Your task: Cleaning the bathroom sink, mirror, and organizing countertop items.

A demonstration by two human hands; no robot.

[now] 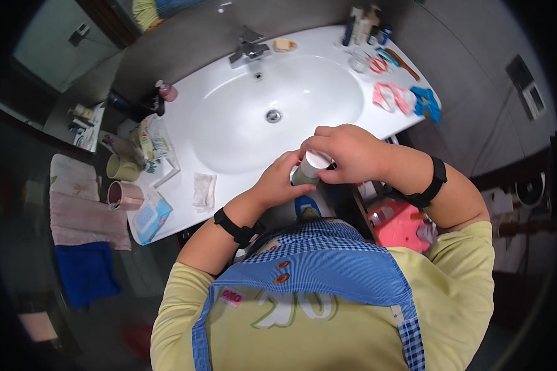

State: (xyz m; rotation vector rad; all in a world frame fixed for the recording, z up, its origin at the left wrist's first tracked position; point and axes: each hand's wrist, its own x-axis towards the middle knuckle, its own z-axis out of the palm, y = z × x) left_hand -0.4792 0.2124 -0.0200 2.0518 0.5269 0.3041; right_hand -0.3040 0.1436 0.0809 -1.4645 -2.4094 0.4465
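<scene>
In front of my body, at the near edge of the sink counter, both hands are on a small bottle with a greenish body and a wide white cap. My left hand is closed round its lower, green part. From the other side my right hand grips the bottle at its white cap, thumb low and fingers over the far side. The bottle stands roughly upright, slightly tilted. Part of it is hidden behind my fingers. A crumpled white cloth lies on the counter left of my left hand.
Beyond my hands is a white sink with a faucet and soap. Mugs and a wipes pack stand left; pink and blue cloths and bottles right. Under the counter, a pink-red container shows.
</scene>
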